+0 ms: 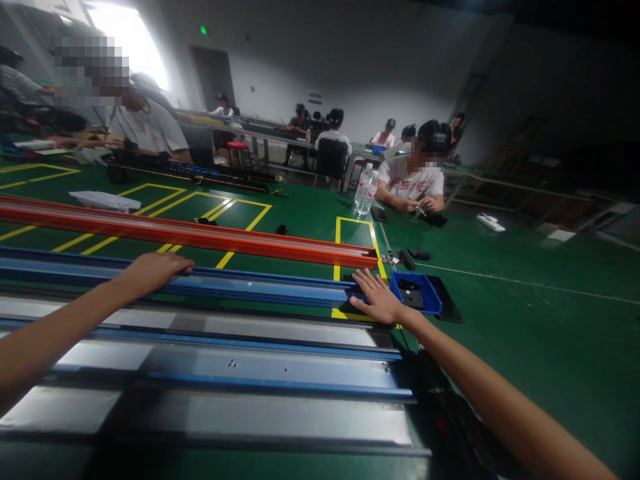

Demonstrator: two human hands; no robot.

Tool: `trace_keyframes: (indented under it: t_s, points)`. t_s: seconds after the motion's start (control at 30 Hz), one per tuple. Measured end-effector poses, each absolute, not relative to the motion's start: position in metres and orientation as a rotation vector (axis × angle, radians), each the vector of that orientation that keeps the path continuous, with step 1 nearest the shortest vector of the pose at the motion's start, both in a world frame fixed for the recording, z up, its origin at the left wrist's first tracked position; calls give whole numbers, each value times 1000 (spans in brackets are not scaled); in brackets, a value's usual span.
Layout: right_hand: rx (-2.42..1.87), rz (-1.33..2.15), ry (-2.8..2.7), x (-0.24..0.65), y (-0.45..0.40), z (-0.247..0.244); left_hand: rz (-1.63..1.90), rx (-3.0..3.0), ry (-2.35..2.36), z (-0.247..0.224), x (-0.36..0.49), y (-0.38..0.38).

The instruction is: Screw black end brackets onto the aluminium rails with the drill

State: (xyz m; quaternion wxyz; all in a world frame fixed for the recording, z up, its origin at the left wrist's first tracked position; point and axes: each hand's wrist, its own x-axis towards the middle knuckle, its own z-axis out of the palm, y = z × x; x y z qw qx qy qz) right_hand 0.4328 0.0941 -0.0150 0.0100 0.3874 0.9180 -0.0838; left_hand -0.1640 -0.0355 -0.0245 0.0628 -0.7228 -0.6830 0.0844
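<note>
Several long metal profiles lie side by side on a green table. My left hand rests on the far blue profile, its fingers bent over the far edge; whether they grip it is hard to see. At the right end of that same profile is my right hand, palm down with the fingers spread. Just beyond lies an orange profile. Nearer to me are a silver profile, a wide blue-edged profile with small holes, and a wide silver one.
A blue bin with black parts stands right of my right hand, beside a black flat object. Two water bottles stand farther back. A person sits across the table; another leans in at the left.
</note>
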Motion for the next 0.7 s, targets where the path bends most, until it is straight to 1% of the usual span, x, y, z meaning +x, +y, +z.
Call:
trace_keyframes:
  t_s: [0.7]
  points:
    - [1220, -221, 2903, 424, 136, -25, 329, -2110, -2124, -14, -152, -15]
